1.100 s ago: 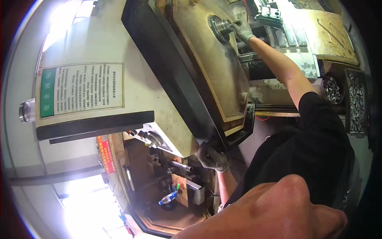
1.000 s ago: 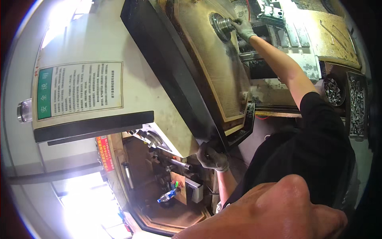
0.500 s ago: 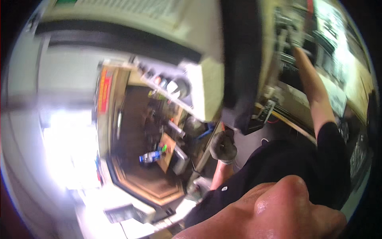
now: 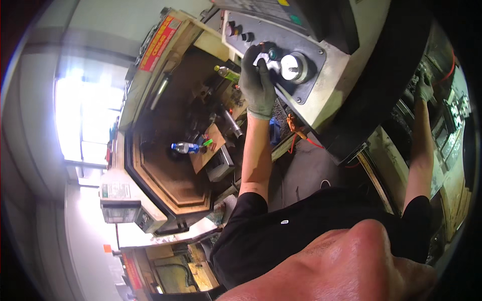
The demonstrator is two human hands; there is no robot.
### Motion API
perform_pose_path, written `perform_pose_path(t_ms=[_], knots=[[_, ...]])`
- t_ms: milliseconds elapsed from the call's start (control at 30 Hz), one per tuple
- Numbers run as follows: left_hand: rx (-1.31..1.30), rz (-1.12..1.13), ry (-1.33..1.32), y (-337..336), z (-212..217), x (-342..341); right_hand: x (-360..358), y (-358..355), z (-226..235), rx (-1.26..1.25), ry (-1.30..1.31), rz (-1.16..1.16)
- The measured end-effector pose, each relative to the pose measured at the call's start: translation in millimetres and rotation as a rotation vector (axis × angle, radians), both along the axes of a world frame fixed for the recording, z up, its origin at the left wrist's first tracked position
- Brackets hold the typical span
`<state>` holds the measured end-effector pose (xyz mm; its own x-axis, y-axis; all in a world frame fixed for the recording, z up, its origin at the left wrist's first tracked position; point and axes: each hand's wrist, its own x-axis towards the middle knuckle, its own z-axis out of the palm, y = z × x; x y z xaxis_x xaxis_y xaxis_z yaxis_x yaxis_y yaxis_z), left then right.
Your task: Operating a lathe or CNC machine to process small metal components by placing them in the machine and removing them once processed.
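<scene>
My left hand (image 4: pixel 257 88), in a grey glove, is raised to the dark control panel (image 4: pixel 314 75) of a machine. Its thumb and fingers are apart beside a small dark round button (image 4: pixel 272 53) and a bright patch; I cannot tell whether the fingertips press anything. Just right of it on the panel is a large pale round dial (image 4: pixel 293 68). Far to the right, my right hand (image 4: pixel 425 89), also gloved, reaches into the machine's work area among dark metal parts. Its fingers are small and partly hidden, so what they touch does not show.
Left of my left arm, another machine's dark framed opening (image 4: pixel 170 195) holds a blue-labelled bottle (image 4: pixel 186 147), a board (image 4: pixel 213 143) and a metal cylinder (image 4: pixel 232 124). Below the panel hangs an orange clamp (image 4: pixel 293 125) with a cable. A black machine edge (image 4: pixel 374 85) stands between my hands.
My left hand has risen from low in front of my body, where it was curled, to the control panel. The view has turned, and my right hand stays in the machine on the right.
</scene>
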<state>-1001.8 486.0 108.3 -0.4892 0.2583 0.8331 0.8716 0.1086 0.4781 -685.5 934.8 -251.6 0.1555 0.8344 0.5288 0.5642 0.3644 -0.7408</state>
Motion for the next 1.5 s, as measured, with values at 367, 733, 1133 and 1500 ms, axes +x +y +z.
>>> perform_pose_path(t_ms=[367,733,1133,1500], knots=[[-0.033,0.039,0.074,-17,-1,-7,-180,39,53,-0.324,0.399,0.259],[-0.058,0.069,0.215,-21,-6,1,-156,-15,70,-0.671,0.761,0.368],[-0.261,-0.176,0.536,-56,7,-21,-81,-364,82,-1.069,1.065,0.859],[0.552,-0.311,-0.643,-96,-105,18,-91,-409,99,-0.938,0.911,0.909]])
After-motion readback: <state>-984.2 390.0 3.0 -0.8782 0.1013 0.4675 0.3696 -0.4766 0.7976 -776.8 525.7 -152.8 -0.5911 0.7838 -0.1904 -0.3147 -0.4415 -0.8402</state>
